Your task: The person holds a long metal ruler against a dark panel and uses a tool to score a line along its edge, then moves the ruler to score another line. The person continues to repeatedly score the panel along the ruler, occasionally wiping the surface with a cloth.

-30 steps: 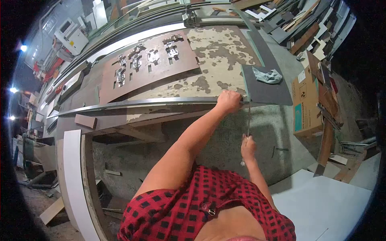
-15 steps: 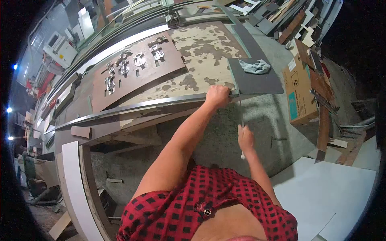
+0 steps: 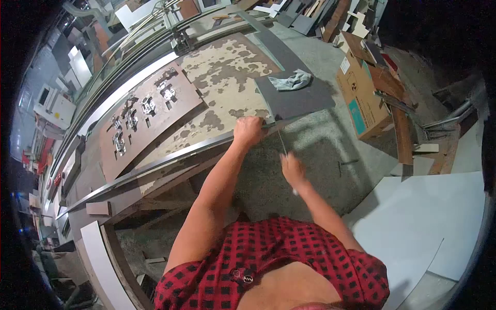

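Note:
My left hand (image 3: 249, 130) is closed over the far end of a long metal strip (image 3: 175, 153), which runs along the near edge of the worktable (image 3: 222, 85). Just right of it, below the table edge, my right hand (image 3: 293, 171) grips a thin, narrow hand tool (image 3: 282, 141) with a pale handle end. The tool's slender shaft points up to the strip's end beside my left hand; its exact kind is too blurred to tell. A dark grey board (image 3: 299, 106) lies beyond, with a crumpled light cloth (image 3: 291, 81) on top.
On the table, a brown panel (image 3: 178, 111) carries several metal hinges (image 3: 147, 106). A small brown block (image 3: 98, 208) sits by the strip's left end. A cardboard box (image 3: 356, 103) with boards stands to the right. Large white sheets (image 3: 413, 217) lie at lower right.
The view has shifted, so the table and both hands appear further left. My left hand stays on the strip; the right hand still holds the tool, which now slants more.

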### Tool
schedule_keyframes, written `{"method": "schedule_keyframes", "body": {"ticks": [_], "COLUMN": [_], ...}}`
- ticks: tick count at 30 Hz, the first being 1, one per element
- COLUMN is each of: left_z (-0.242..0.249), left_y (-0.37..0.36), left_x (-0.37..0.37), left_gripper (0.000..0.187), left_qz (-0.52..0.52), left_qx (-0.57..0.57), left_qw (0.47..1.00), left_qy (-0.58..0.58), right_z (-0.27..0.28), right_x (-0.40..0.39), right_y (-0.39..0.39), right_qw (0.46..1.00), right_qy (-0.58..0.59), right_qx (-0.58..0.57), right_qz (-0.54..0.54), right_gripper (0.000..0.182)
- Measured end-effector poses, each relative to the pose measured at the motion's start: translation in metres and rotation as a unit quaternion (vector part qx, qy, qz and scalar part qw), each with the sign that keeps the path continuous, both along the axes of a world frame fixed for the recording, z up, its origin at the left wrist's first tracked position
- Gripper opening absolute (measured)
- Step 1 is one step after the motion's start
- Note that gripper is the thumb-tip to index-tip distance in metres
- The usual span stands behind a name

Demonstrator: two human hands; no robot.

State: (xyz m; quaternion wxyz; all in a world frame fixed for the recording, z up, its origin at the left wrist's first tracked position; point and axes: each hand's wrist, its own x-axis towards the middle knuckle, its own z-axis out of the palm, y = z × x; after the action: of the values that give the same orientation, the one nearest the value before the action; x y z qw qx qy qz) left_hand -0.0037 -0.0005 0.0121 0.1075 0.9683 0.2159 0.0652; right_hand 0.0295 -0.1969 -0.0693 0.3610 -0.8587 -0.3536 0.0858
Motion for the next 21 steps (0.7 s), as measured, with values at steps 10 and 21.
{"method": "schedule_keyframes", "body": {"ticks": [10, 21], "left_z": [0.002, 0.008], "left_y": [-0.002, -0.004], "left_x": [-0.001, -0.003], "left_gripper": [0.033, 0.031], "left_qz": [-0.01, 0.001], "left_qx": [0.005, -0.013], "left_qw": [1.0, 1.0], "left_qy": [0.01, 0.017], "right_z": [0.044, -0.011], "right_x": [0.032, -0.005], "right_y": [0.06, -0.025], "right_qw": [0.998, 1.0], "right_qy": [-0.027, -0.012], "right_qx": [0.048, 0.015], "right_qz": [0.027, 0.022], "right_gripper": [0.037, 0.03]}}
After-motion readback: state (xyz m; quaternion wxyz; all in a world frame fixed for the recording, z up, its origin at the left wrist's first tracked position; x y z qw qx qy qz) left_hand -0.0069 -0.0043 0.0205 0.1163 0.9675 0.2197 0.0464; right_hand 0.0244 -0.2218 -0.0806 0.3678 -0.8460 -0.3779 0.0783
